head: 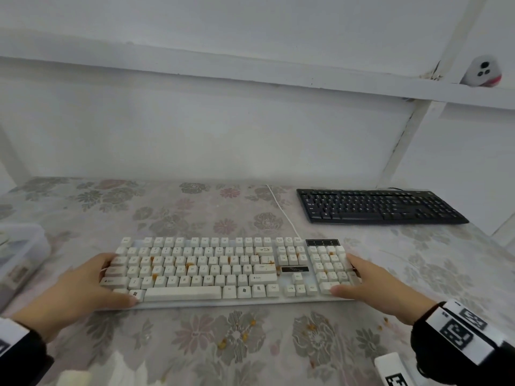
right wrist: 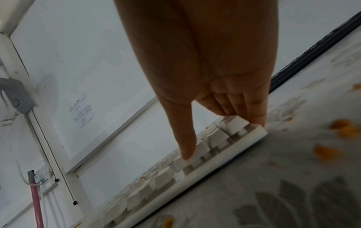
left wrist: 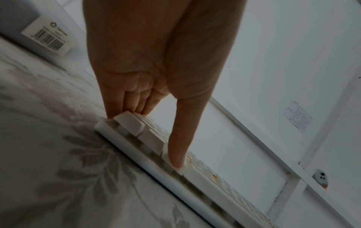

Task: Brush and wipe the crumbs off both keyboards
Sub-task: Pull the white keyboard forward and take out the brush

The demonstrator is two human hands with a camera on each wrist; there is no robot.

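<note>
The white keyboard (head: 225,270) lies on the floral tablecloth (head: 167,346), crumbs (head: 190,264) wedged between its keys; the left hand (head: 83,288) grips its left end, thumb on the bottom row, fingers curled over the end; the right hand (head: 373,285) clamps the right end likewise; the black keyboard (head: 379,206) sits behind the white one, to its right; more crumbs (head: 242,334) lie just in front of the white keyboard. Tipping it carelessly would likely scatter debris further, or its cable (head: 281,210) could snag.
</note>
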